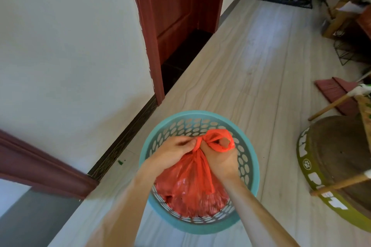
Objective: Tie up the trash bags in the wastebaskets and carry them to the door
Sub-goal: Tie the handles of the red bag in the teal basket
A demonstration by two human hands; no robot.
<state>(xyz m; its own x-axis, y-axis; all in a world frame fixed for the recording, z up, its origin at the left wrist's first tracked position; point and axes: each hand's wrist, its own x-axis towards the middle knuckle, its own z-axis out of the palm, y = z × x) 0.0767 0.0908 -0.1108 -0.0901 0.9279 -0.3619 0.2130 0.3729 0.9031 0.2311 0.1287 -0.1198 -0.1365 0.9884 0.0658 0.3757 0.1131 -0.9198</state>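
A red trash bag sat inside a teal wastebasket on the floor, directly beneath both hands. The left hand pinched one bag handle, its grip touching the knot. The right hand had its grip curled round the other handle, which looped over a fingertip. Beyond stood a dark red door.

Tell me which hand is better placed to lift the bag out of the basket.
Probably the right hand: a finger is hooked through the loop of the bag. The left hand only pinches the knot.
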